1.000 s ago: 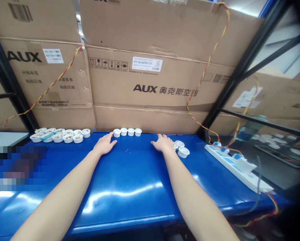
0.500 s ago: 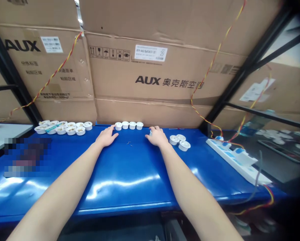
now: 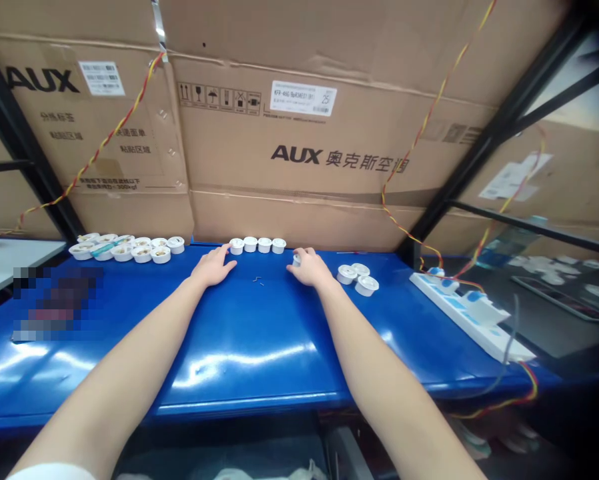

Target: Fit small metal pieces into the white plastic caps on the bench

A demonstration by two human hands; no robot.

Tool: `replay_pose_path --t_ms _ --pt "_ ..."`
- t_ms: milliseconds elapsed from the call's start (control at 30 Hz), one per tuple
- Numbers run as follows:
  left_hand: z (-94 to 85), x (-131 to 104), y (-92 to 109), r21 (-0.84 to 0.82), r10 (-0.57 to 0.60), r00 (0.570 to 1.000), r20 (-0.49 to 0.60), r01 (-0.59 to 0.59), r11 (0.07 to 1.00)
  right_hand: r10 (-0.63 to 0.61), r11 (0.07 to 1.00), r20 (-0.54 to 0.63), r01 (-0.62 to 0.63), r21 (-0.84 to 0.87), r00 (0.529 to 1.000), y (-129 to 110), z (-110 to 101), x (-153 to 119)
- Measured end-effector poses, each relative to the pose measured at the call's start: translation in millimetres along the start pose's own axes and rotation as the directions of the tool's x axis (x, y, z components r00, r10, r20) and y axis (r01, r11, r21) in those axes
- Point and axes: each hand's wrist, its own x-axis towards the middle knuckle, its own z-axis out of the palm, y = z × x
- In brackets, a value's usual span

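Four small white cups (image 3: 264, 246) are standing in a row at the back of the blue table (image 3: 259, 340), close to the big AUX cardboard sheet (image 3: 289, 220). The left hand (image 3: 213, 267) is resting by the left end of this row. Its grip is looking open, with the thumb sticking out, and its fingertips are pointing at the end cup; I cannot tell if they are touching it. The right hand (image 3: 309, 268) is holding one more white cup (image 3: 296, 261), and its grip is bending shut around it. That cup is sitting just right of the row, a little nearer to the person. Two tiny thin bits (image 3: 258, 279) are lying on the table between the hands. Three other white cups (image 3: 367, 287) are sitting in a bunch, right of the right hand. Far to the left, lots of white cups (image 3: 142, 255) are crowding together with brownish stuff inside, and a teal strip (image 3: 103, 248) is lying across some. On the right side, a white and blue power strip (image 3: 459, 310) is lying at a slant.
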Motion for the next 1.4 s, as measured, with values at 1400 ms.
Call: replay_pose_path --t_ms 1400 --pt "-1.5 -3 2 0.014 0.009 1.000 0.007 -0.009 1.000 0.093 0.991 0.086 -0.084 -0.109 0.992 10 -11 0"
